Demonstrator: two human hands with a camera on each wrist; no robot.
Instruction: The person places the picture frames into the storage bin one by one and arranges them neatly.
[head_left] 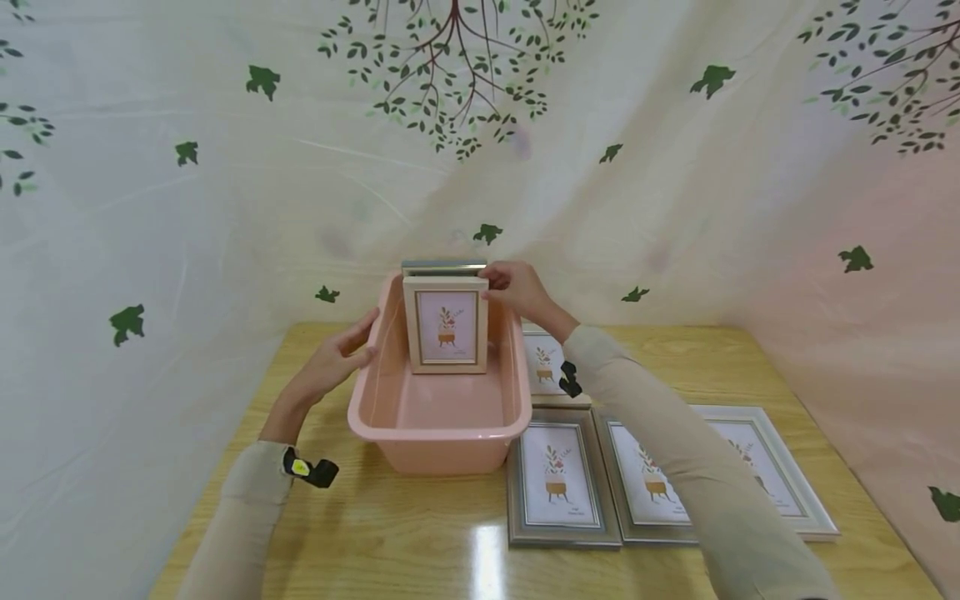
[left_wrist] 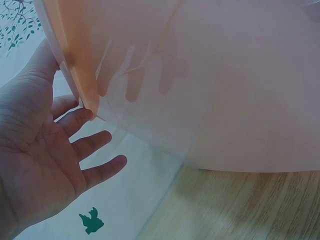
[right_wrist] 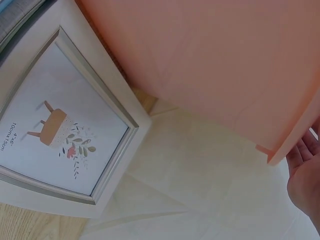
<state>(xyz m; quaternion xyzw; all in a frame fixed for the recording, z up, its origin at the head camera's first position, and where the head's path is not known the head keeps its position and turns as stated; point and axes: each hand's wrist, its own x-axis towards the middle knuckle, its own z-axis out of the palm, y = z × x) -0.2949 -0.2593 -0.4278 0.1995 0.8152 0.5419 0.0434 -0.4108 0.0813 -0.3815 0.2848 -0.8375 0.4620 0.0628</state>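
Observation:
A pink plastic tub [head_left: 442,457] stands on the table. Inside, near its far end, a cream picture frame [head_left: 447,327] stands upright, its plant print facing me. My right hand [head_left: 522,292] pinches its upper right corner between thumb and fingers. Directly behind it shows the top edge of a silver picture frame [head_left: 442,267]. On the tub's left rim, my left hand [head_left: 330,360] holds on with thumb and forefinger; the left wrist view shows the other fingers [left_wrist: 102,170] spread below the rim. The right wrist view catches only part of the right hand [right_wrist: 306,175] beyond the tub's rim.
Right of the tub, a cream-edged frame [head_left: 543,367] lies partly under my right arm. Nearer me lie a grey-brown frame [head_left: 564,475], a similar one [head_left: 637,492] and a white-edged frame [head_left: 776,467], the last two partly covered by my sleeve. A printed curtain [head_left: 562,200] hangs behind the table.

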